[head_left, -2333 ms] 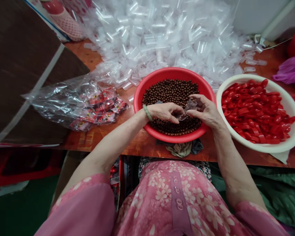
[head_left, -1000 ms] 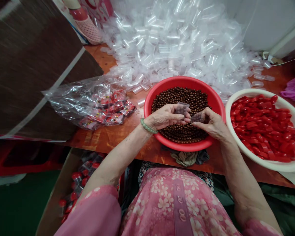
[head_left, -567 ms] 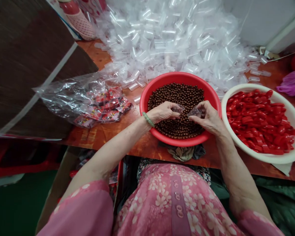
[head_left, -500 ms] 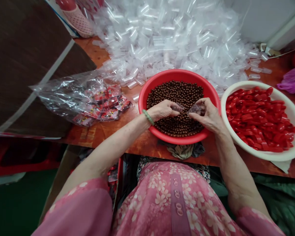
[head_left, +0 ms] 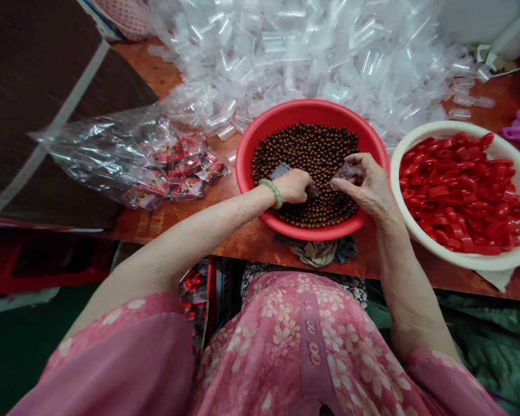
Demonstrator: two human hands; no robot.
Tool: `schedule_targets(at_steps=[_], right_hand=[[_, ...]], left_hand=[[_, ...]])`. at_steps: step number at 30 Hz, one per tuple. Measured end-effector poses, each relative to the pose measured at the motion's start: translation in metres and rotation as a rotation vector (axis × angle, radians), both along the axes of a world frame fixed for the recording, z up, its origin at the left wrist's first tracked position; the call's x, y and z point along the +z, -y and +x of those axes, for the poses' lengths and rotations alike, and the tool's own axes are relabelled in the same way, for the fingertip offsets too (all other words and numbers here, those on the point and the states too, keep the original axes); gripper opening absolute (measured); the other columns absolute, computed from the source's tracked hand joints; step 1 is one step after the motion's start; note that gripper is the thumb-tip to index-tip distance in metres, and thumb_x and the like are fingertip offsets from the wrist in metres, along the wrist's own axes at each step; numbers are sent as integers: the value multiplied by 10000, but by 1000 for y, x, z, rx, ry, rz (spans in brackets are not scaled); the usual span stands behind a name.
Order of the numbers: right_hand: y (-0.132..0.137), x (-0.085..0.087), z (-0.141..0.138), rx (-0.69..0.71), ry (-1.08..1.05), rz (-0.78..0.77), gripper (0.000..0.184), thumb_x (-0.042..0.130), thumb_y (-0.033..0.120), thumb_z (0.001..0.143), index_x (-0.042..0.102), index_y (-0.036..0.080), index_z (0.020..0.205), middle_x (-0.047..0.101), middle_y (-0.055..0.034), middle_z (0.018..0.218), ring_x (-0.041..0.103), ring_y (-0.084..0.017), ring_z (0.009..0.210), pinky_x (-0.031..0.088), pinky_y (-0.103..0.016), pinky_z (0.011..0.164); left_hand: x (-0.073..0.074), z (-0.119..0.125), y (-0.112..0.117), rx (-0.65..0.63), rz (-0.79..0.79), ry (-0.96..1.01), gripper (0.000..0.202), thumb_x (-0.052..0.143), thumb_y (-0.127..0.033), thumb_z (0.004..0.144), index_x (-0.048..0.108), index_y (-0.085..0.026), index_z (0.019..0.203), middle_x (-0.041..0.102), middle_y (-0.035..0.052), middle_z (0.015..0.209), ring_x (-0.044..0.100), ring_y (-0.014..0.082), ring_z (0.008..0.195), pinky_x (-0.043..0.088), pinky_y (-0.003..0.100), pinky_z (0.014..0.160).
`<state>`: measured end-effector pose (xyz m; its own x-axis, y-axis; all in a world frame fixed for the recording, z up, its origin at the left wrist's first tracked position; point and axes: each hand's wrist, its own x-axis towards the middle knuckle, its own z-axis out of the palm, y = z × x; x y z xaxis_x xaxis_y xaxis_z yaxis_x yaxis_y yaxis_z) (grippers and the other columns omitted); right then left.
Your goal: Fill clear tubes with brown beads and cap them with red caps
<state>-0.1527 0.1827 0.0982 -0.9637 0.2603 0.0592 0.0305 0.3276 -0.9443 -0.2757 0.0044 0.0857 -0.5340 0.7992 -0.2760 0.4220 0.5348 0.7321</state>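
A red basin (head_left: pixel 375 141) in front of me holds a mass of small brown beads (head_left: pixel 305 144). Just above the beads, my right hand (head_left: pixel 368 182) pinches a small clear plastic container (head_left: pixel 345 172) between thumb and fingers. My left hand (head_left: pixel 293 186), with a green bead bracelet (head_left: pixel 272 193) at the wrist, is palm down on the beads. Its fingers are curled around a see-through piece, mostly hidden, that looks like another such container. A clear flat piece (head_left: pixel 281 170) shows behind the left knuckles; whether the hand touches it I cannot tell.
To the right stands a white basin (head_left: pixel 409 228) of red plastic caps (head_left: pixel 463 190). Clear plastic containers (head_left: pixel 294 52) are heaped behind the red basin. At left lies a clear bag (head_left: pixel 99 150) with small red packets (head_left: pixel 169 170), beside a dark box (head_left: pixel 47 86). A crumpled cloth (head_left: pixel 318 253) sits under the basin's front.
My left hand has turned palm down and lowered its fingertips into the beads. My right hand keeps its container in nearly the same place. The view has tilted slightly downward.
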Motion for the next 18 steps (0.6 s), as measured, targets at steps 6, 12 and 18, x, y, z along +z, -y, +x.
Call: schedule_targets(at_steps=[6,12,18], right_hand=[[-6,-2,-8,37,36,81,510,793,391,714,528,245,1124,671,10,872,648,-183,769,527,-324,731],[-8,-9,-33,189,217,615,350,726,230,725,571,239,1038,689,-45,885,647,-259,842,499,-363,756],[-5,-14,-39,282,259,845,263,703,247,789,559,231,1008,666,-120,1004,648,-312,913,536,-434,832]], left_hand=[[9,-5,3,-43,27,203,186,754,-111,645,801,-185,809,741,-17,761,638,155,798,471,265,816],[27,-4,28,114,498,740,246,822,-170,651,741,-125,878,755,45,871,679,139,806,518,283,783],[34,9,42,158,682,868,462,882,-169,644,716,-149,1075,779,57,991,717,145,901,530,263,806]])
